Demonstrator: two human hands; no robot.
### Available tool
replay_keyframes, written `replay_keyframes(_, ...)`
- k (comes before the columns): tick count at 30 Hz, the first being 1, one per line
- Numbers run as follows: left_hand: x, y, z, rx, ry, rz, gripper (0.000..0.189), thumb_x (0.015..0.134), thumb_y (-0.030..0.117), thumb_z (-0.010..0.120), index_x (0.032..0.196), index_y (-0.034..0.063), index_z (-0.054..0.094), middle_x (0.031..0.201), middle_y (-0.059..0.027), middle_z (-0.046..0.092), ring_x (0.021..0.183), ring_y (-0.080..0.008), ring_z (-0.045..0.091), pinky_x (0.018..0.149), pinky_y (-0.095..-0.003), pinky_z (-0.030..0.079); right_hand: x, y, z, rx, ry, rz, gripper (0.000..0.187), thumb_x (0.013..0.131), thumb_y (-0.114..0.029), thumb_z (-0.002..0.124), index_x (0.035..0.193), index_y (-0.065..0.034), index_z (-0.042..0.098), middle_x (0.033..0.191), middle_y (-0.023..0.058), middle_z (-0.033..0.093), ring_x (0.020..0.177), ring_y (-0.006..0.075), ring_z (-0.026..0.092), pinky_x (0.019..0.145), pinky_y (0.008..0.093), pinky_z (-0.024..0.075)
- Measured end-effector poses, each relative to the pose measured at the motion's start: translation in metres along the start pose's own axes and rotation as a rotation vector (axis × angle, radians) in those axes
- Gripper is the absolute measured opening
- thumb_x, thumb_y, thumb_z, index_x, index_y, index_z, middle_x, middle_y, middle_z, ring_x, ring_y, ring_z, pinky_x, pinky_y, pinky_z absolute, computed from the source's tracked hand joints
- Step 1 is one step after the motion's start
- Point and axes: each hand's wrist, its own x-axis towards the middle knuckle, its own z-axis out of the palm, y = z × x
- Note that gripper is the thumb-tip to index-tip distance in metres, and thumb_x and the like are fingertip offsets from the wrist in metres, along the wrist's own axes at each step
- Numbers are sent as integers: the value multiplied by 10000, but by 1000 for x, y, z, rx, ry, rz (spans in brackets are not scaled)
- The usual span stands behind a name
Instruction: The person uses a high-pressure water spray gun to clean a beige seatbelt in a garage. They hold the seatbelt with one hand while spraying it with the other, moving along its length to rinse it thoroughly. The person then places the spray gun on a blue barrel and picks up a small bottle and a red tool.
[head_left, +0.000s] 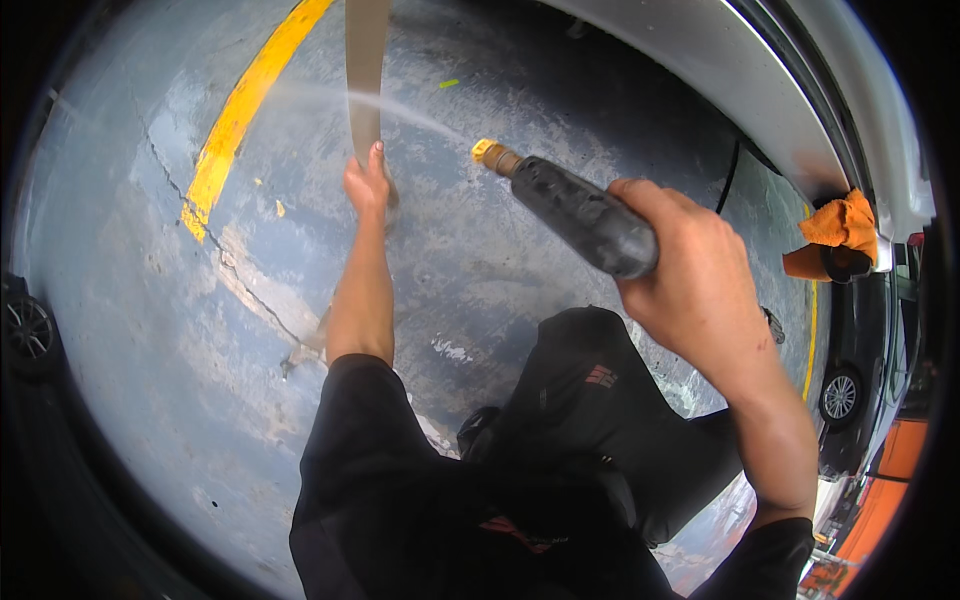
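My right hand (694, 259) grips a black pressure-washer spray gun (581, 214) that has a brass fitting and a yellow nozzle (482, 150). From the nozzle a thin spray of water (409, 114) shoots toward the upper left. The spray crosses a long, flat, grey-brown strip (366, 67), whose material I cannot tell. My left hand (367, 184) holds the strip's lower end, with the thumb lying along its face. The strip's far end runs out of view at the top.
A silver car panel (697, 67) curves along the upper right. An orange cloth (844, 219) hangs there beside an orange-and-black object (814, 262). The worn concrete floor (480, 277) has a yellow line (240, 120) and a crack. Dark cars show wheels at left (28, 328) and right (840, 397).
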Motion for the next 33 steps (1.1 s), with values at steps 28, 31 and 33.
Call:
replay_keyframes(28,9,-6,4,63,-18,-69,500,896,477,715,948,-20,688,851,-170,693,773,-288,658,728,-422,506,14,-1,5,43,133,-17,368,706,5,642,1068,-56,642,927,198,674,876,425,656,786,502,526)
replay_keyframes(31,11,-20,3,21,-7,-57,460,898,433,719,956,-23,697,857,-174,705,779,-290,667,738,-419,507,11,-2,20,49,27,-17,376,709,0,642,1079,-66,630,920,192,670,841,429,663,757,515,536)
replay_keyframes(33,6,-29,2,-20,6,-43,428,892,396,723,954,-28,711,864,-184,726,796,-298,687,761,-411,513,11,-3,27,18,-28,-16,361,729,-6,648,1083,-69,617,918,187,665,795,428,670,719,519,544)
